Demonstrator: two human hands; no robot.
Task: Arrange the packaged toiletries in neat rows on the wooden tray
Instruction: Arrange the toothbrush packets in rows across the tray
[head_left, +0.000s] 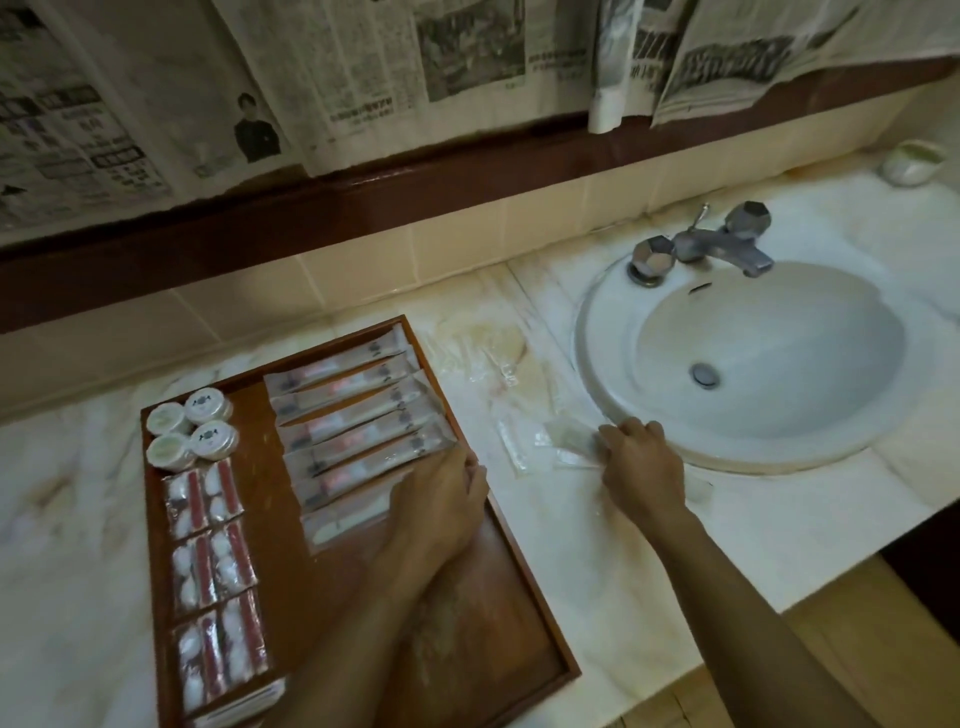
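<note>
The wooden tray (291, 582) lies on the marble counter, left of the sink. Several long toothbrush packets (353, 415) lie in a slanted row across its upper part. Round soap packs (192, 428) cluster at its top left corner, and cotton swab packets (213, 561) run in pairs down its left side. My left hand (447, 499) rests on the right ends of the lowest toothbrush packets, fingers relaxed. My right hand (639, 457) is on the counter by the sink rim, its fingers curled on a clear packet (566, 436). Another clear packet (511, 447) lies beside it.
The white sink (779, 322) with a metal faucet (717, 244) fills the counter's right side. A small white cup (911, 161) stands at the far right corner. Newspapers (363, 78) hang over the wall behind. A flat packet (244, 706) lies at the tray's bottom left.
</note>
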